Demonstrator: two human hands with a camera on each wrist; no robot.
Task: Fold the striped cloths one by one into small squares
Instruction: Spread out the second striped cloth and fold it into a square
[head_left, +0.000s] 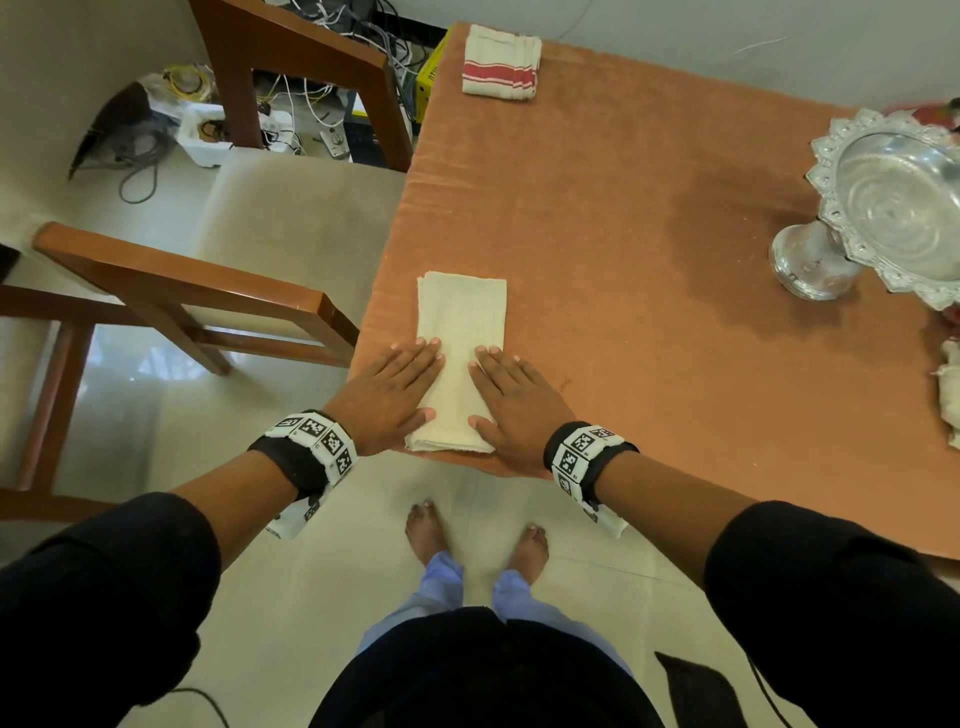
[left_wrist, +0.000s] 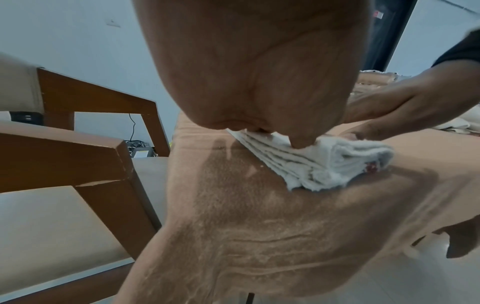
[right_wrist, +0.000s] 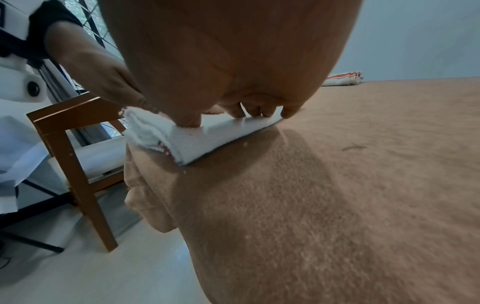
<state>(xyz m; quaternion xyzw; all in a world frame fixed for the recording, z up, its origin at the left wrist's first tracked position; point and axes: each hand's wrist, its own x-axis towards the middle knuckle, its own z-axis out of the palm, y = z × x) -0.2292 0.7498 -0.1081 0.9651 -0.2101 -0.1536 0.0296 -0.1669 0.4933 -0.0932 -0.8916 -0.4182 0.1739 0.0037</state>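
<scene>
Low centre of the head view: our left hand (head_left: 387, 397) and right hand (head_left: 511, 400) lie flat, fingers straight and together, pressing the folded cloth (head_left: 462, 332) near the table (head_left: 623, 312) edge. The layered strip could spring open or slide off that near edge if pressure lifts unevenly. Mid-right stands a silver bowl (head_left: 883, 208); upper centre, a finished striped cloth (head_left: 501, 62); at left, a chair (head_left: 208, 291).

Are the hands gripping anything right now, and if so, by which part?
Nothing is gripped. The left hand and right hand lie flat with straight fingers on the near end of the folded cream cloth, pressing it onto the table.
</scene>
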